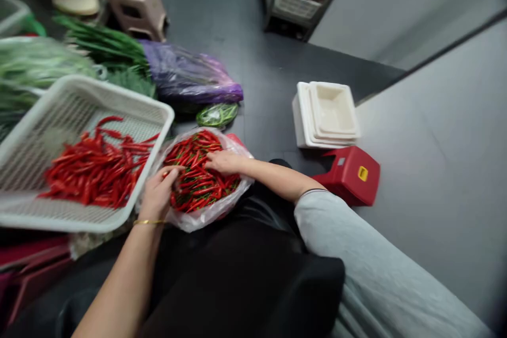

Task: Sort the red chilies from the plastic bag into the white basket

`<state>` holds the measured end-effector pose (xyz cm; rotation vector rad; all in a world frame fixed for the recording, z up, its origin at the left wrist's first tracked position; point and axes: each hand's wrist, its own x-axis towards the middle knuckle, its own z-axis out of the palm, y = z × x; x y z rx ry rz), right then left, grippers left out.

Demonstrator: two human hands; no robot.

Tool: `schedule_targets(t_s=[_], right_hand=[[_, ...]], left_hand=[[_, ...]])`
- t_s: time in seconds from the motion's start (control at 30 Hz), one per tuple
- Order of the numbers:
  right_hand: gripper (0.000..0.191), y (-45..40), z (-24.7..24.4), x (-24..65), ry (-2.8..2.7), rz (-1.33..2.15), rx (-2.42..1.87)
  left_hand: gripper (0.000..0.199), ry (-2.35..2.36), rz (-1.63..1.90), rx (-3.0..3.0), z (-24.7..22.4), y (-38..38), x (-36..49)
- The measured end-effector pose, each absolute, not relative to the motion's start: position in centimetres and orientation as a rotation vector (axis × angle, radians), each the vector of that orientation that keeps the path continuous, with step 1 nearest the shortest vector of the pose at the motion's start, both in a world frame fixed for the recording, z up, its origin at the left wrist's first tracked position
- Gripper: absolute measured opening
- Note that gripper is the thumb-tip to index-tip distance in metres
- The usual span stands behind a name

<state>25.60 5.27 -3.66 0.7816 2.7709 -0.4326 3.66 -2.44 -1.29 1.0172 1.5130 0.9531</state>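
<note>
Black cloth is lying nearest; right hand is hiding fingertips in slim red chillies; curled left hand's grip, yellow label, I cannot tell.

A thin, shiny gold band goes around the wrist just below the left hand. The right arm has a soft, light gray sleeve. It is wide and has small folds. It stops near the elbow, and a thin dark line runs along its edge. Big, plain black cloth covers the lap. It looks smooth, but the picture there is dark and blurry.
</note>
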Motion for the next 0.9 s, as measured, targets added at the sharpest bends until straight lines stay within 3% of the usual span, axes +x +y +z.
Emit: schedule_targets(t_s=[0.17, 0.4, 0.6, 0.77, 0.9], right_hand=[[0.026, 5.4, -2.7, 27.3, 2.776, -0.444, 0.827], [0.016, 4.0, 1.2, 24.1, 2.989, -1.298, 1.143], [0.026, 3.2, 2.2, 23.1, 2.965, -0.719, 1.331], [0.047, 1.6, -0.2, 24.4, 2.455, -0.539, 1.349], [0.035, -0.3, -1.8, 23.2, 2.403, -0.526, 1.3]], left_hand=[[0.04, 1.36, 0.9, 0.902, -1.3, -2.5, 4.2], [0.039, 1.376, 0.934, 1.179, -0.5, -2.8, 6.4], [0.025, 1.323, 0.872, 0.876, -0.5, -2.0, 7.7], [0.031, 1.34, 0.887, 0.7, -0.4, -3.2, 5.3], [0.043, 1.415, 0.863, 0.796, -1.6, -3.9, 4.7]])
